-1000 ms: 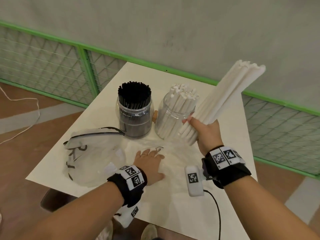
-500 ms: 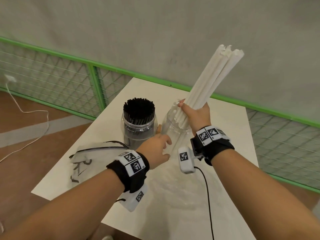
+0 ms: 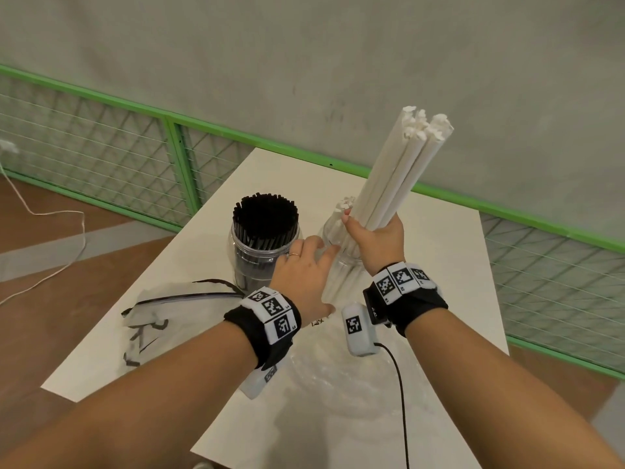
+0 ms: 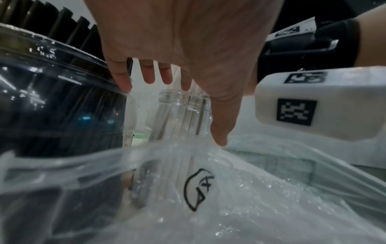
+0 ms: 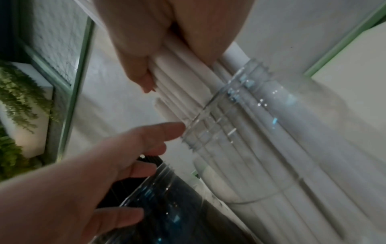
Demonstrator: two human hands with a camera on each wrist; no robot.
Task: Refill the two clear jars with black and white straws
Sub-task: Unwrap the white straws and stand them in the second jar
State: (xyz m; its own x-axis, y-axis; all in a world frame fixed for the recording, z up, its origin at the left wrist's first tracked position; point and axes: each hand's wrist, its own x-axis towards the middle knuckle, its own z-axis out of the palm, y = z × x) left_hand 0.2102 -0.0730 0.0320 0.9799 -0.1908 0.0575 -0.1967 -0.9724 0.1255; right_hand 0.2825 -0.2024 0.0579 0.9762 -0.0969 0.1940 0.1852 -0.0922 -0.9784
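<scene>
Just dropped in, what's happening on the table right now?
The right hand grips a bundle of white straws, its lower ends already inside the clear jar. The left hand reaches open toward that jar's neck. The other jar stands beside it, packed with black straws. Plastic bags lie in front.

Place: indoor recording space | Evidence: bare grey wall (image 3: 304,79); green mesh railing (image 3: 101,143); wood-tone floor (image 3: 50,316); white desk (image 3: 456,258); hanging greenery (image 5: 18,92)

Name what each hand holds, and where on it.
Right hand grips the white straw bundle near its lower end. Left hand holds nothing, fingers open.
</scene>
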